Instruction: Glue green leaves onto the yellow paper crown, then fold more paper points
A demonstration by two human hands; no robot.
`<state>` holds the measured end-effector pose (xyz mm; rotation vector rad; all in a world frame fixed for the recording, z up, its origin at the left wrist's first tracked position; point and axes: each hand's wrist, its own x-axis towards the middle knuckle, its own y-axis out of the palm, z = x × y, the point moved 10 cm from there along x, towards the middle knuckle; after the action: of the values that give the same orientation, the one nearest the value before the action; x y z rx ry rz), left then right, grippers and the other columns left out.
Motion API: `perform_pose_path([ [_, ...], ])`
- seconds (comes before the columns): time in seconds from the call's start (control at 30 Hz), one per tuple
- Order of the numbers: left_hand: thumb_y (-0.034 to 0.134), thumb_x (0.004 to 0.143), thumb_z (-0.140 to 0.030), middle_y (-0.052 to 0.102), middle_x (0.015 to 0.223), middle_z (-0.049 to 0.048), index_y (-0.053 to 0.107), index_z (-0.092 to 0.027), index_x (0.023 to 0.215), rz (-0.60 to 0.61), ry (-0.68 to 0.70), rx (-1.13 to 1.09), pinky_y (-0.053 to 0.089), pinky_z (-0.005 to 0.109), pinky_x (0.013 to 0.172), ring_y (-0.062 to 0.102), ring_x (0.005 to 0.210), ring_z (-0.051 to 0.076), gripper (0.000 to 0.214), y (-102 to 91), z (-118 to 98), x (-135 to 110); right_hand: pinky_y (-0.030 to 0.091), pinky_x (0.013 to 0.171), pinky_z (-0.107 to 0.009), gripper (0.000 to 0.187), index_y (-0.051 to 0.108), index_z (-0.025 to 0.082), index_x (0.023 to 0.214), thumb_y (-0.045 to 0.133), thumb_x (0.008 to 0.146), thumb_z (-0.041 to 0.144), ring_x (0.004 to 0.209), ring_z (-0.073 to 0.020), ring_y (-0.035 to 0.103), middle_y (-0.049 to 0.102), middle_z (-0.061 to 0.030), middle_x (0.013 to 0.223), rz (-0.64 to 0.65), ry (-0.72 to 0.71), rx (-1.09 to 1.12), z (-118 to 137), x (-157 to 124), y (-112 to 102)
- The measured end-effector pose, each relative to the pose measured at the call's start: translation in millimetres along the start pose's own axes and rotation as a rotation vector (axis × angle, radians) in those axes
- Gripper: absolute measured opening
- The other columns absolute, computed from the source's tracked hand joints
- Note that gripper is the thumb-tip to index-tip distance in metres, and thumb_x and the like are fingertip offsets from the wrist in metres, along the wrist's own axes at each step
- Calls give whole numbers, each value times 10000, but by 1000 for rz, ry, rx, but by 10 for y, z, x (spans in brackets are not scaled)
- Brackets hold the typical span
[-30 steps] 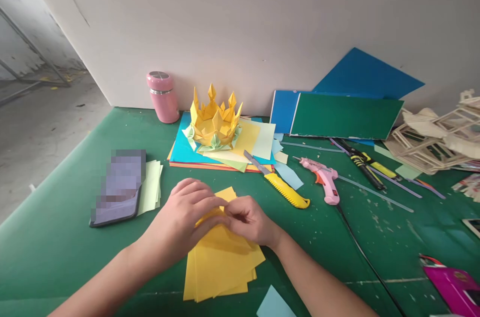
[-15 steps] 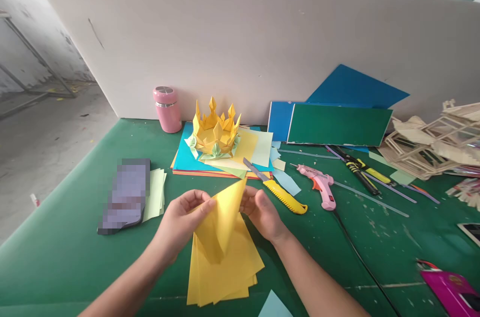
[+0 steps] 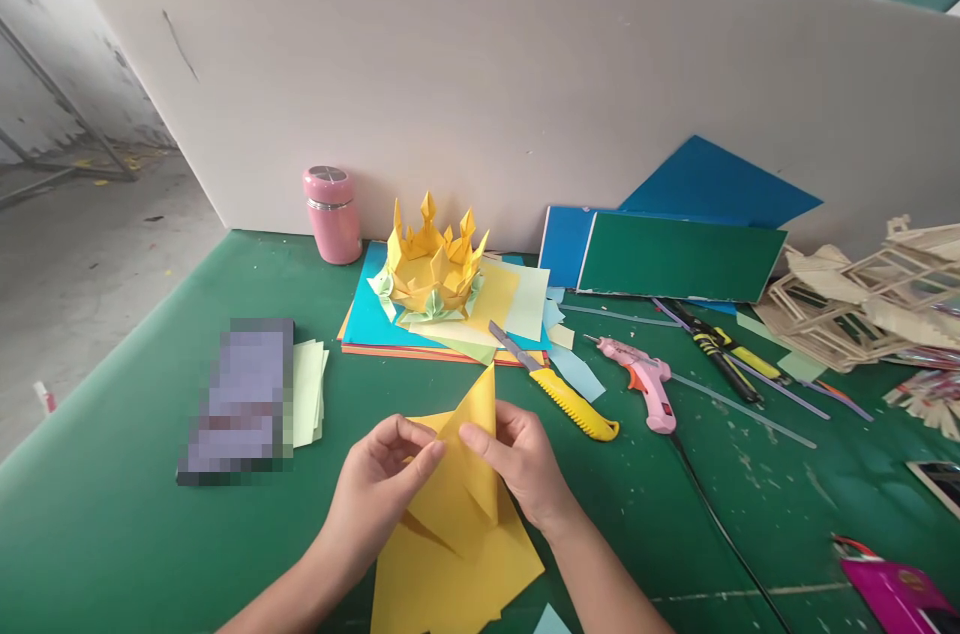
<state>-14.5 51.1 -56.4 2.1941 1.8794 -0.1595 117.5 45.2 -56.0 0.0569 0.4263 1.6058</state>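
Observation:
Both hands hold one yellow paper sheet lifted off a stack of yellow sheets on the green table. My left hand pinches its left edge, thumb on top. My right hand grips the right edge, fingers curled round it. The sheet is bent into a point that rises between the hands. A folded yellow paper crown stands further back on a pile of coloured paper.
A yellow utility knife and a pink glue gun with its cord lie right of the hands. A pink flask stands by the white back wall. Blue and green boards, wooden frames, pale green sheets and a magenta object lie around.
The hands lifted one yellow sheet off the stack, held it up bent, and now bring its edges closer together lower down. The view shifted slightly.

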Motion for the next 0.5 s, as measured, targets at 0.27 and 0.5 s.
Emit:
perform_pose_path([
  [0.27,800,592,-398,589,605,-35,551,-196,707,6,53,-20,484,215,581,577,591,112,341,26,-155,-3,485,614,-282,315,577,183,711,719,688,463,597,-138,515,543,5,663,27,-47,-23,19,-14,-19],
  [0.5,796,579,-368,602,610,-25,545,-202,691,-14,85,54,502,234,572,601,586,129,322,17,-179,-18,462,578,-258,328,548,188,689,712,676,472,587,-128,489,528,13,650,-18,-66,-65,48,-29,-59],
])
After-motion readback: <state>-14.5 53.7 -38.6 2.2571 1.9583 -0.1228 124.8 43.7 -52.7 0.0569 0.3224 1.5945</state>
